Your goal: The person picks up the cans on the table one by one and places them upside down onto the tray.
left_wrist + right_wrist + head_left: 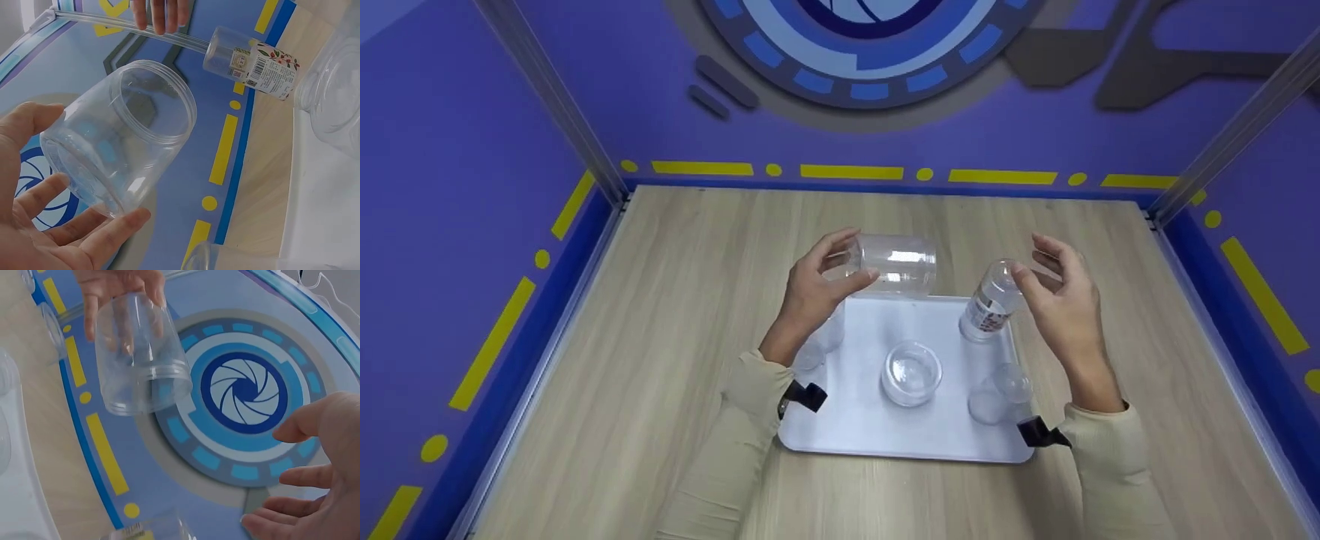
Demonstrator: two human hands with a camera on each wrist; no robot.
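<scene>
My left hand point(814, 289) grips a large clear plastic jar point(896, 262) by its base end. The jar lies sideways in the air above the back edge of a white tray point(847, 435), its threaded mouth facing right, as the left wrist view shows. My right hand point(1061, 300) is held up on the right with loosely bent fingers and nothing in them; the right wrist view shows its fingers point(304, 477) spread apart. Nearest to it is a clear container with a printed label point(988, 311), at the tray's back right; the left wrist view shows the hand apart from it.
A round clear jar point(911, 375) stands mid-tray. More clear containers point(990, 403) are at the tray's right side, and others point(810, 356) are partly hidden behind my left forearm. Purple panels point(585, 45) wall in the wooden table point(622, 375) at the back and sides.
</scene>
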